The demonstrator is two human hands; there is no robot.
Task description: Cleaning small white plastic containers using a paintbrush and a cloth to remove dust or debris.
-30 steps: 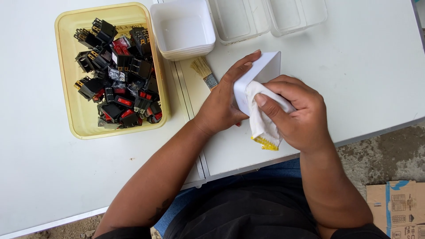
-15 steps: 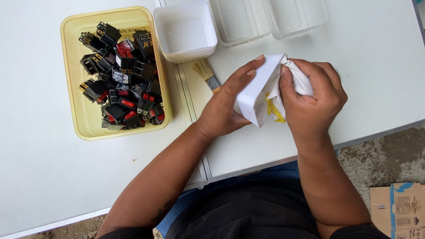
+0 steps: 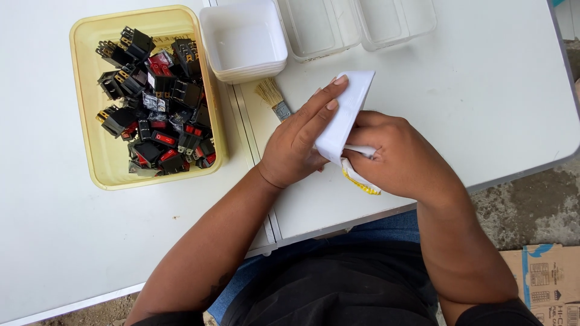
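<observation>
Left hand (image 3: 297, 148) and right hand (image 3: 396, 158) meet over the table (image 3: 483, 102), small tub (image 3: 347, 115) between them, cloth (image 3: 360, 181) under the right hand. Brush (image 3: 273, 100) just left of the left fingers. Stacked tubs (image 3: 243, 41) beyond the brush. Two clear containers (image 3: 356, 24) beyond the hands. Tray (image 3: 109, 163) of switches (image 3: 157, 102) far left. Cardboard box (image 3: 547, 284) on the floor, right of the right arm.

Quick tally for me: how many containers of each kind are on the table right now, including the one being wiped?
Yellow tray holding black and red switches: 1
White tub: 2, a stack on the table and one held in the left hand
Clear tubs: 2
Total: 5, counting the stack as one
The right hand holds a cloth against the held tub.
</observation>
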